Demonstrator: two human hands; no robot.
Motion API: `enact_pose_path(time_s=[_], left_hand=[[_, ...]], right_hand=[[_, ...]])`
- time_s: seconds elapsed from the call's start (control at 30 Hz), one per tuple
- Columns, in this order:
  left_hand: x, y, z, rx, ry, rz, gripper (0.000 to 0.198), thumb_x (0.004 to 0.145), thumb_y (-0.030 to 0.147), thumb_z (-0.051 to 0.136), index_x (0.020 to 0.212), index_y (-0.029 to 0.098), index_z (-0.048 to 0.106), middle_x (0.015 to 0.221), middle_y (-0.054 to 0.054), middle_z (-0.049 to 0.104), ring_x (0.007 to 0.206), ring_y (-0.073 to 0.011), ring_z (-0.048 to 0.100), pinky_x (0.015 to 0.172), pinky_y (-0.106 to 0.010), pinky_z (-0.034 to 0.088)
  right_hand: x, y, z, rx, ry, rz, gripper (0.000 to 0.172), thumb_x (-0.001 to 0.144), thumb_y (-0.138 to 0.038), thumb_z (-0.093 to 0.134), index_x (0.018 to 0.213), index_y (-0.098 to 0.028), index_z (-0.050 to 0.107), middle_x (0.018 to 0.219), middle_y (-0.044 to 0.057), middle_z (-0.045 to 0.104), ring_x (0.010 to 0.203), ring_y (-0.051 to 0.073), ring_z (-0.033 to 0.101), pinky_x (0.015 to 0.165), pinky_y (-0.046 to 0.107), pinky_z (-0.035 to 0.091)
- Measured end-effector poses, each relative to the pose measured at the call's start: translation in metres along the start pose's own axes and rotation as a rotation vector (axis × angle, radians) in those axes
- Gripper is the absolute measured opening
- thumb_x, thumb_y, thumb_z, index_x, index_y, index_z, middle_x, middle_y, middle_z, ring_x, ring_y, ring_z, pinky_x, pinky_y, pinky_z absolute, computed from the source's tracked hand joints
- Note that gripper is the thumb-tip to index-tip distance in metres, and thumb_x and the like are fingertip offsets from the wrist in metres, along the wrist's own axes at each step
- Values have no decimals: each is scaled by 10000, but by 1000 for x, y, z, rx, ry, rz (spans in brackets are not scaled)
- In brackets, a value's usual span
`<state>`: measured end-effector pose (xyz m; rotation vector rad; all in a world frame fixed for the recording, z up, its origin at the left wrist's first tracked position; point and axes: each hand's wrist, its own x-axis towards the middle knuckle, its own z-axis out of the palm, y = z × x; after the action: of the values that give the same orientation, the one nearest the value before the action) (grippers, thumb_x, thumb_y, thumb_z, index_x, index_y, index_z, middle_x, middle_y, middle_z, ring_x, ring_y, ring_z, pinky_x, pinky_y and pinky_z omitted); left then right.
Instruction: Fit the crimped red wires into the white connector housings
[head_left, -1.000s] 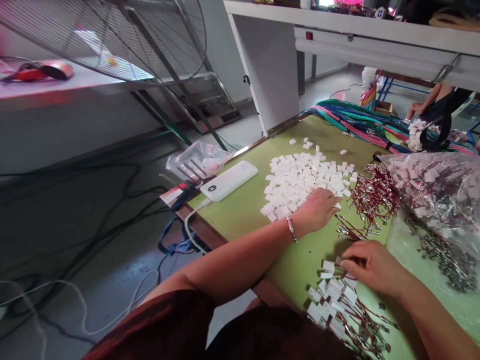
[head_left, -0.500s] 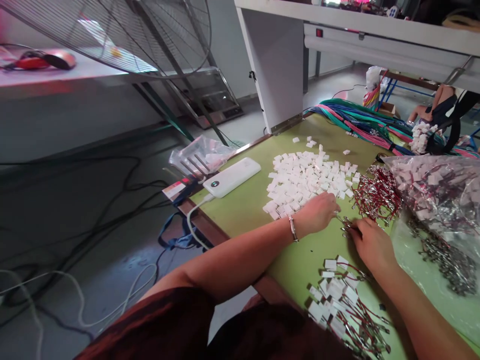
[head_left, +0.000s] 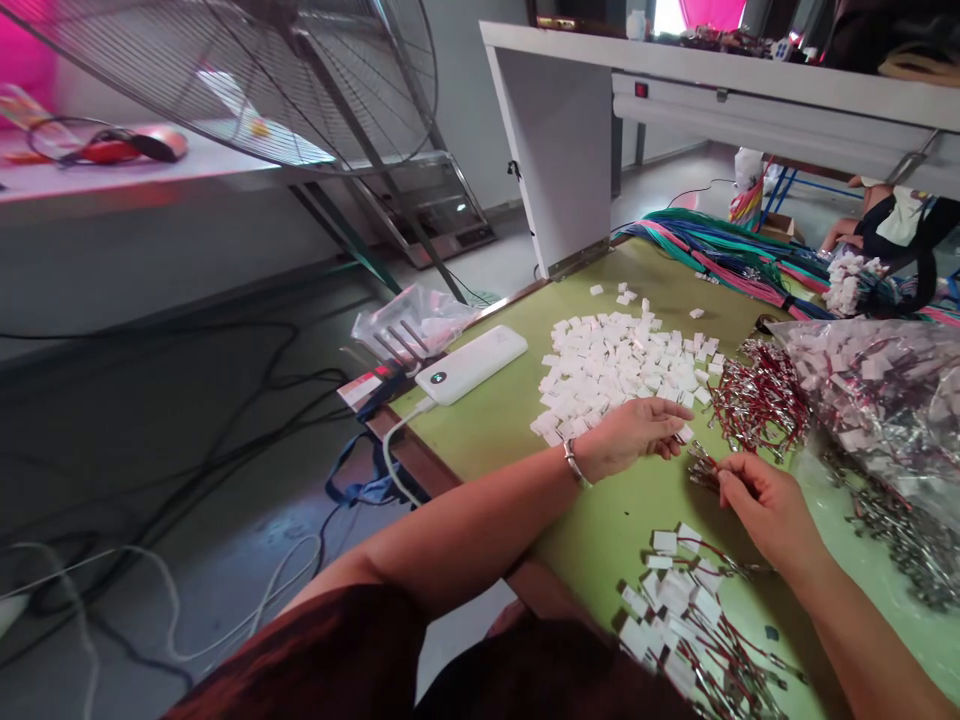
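My left hand [head_left: 637,432] pinches a small white connector housing [head_left: 685,433] between thumb and fingers, at the near edge of a loose pile of white housings [head_left: 615,360]. Just to its right, my right hand [head_left: 761,495] grips a small bunch of wires with metal terminals [head_left: 701,465], their tips pointing toward the housing. A small gap seems to lie between the tips and the housing. Behind my right hand is a heap of short red wires with terminals [head_left: 759,395]. Nearer me lie red wires fitted with white housings [head_left: 675,590].
A white power bank [head_left: 472,365] with a cable sits at the table's left edge beside a clear plastic bag [head_left: 412,320]. Bagged parts [head_left: 885,390] lie on the right. Coloured wire bundles [head_left: 720,250] cross the back. A large fan [head_left: 300,80] stands at the left. Someone sits in the background.
My left hand has turned and its fingers have lifted, with a white housing now visible in them. My right hand has raised the wire bunch slightly. The view has shifted a little.
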<state>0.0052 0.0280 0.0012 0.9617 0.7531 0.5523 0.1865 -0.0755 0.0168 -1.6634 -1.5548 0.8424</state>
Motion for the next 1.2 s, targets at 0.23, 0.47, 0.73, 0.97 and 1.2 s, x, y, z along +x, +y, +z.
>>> enact_pose_path(time_s=[0.23, 0.47, 0.73, 0.97, 1.2], left_hand=[[1, -3, -1, 37, -28, -8, 101, 860, 198, 670, 924, 131, 709, 612, -6, 650, 524, -58, 574, 550, -200, 411], [-2, -3, -4, 20, -39, 20, 182, 811, 165, 683, 988, 135, 712, 714, -30, 680, 665, -101, 643, 599, -225, 446], [-1, -8, 0, 21, -69, 129, 234, 709, 133, 750, 936, 139, 691, 772, -15, 680, 708, -86, 605, 685, -233, 442], [-2, -10, 0, 282, -133, 220, 275, 797, 185, 676, 1068, 196, 726, 652, 36, 616, 601, -78, 459, 595, -224, 383], [-2, -10, 1, 431, -140, 330, 356, 759, 173, 690, 1114, 177, 674, 741, 21, 629, 681, -95, 530, 634, -213, 428]], right_hand=[[0, 6, 3, -60, 28, -32, 273, 811, -434, 520, 686, -202, 590, 525, -23, 510, 485, 128, 445, 478, 241, 353], [-3, 10, 3, -122, 125, -91, 248, 833, -409, 545, 758, -198, 652, 616, 2, 631, 531, 136, 534, 526, 241, 414], [-2, 7, 1, -18, 155, -69, 286, 812, -426, 560, 748, -179, 688, 578, 3, 615, 518, 138, 528, 505, 235, 421], [-2, 6, 0, -16, 124, -46, 316, 811, -444, 547, 698, -179, 678, 559, -4, 576, 519, 132, 495, 492, 227, 397], [-1, 13, -3, -130, 17, -74, 302, 835, -405, 504, 728, -195, 694, 584, -4, 606, 532, 136, 508, 528, 236, 393]])
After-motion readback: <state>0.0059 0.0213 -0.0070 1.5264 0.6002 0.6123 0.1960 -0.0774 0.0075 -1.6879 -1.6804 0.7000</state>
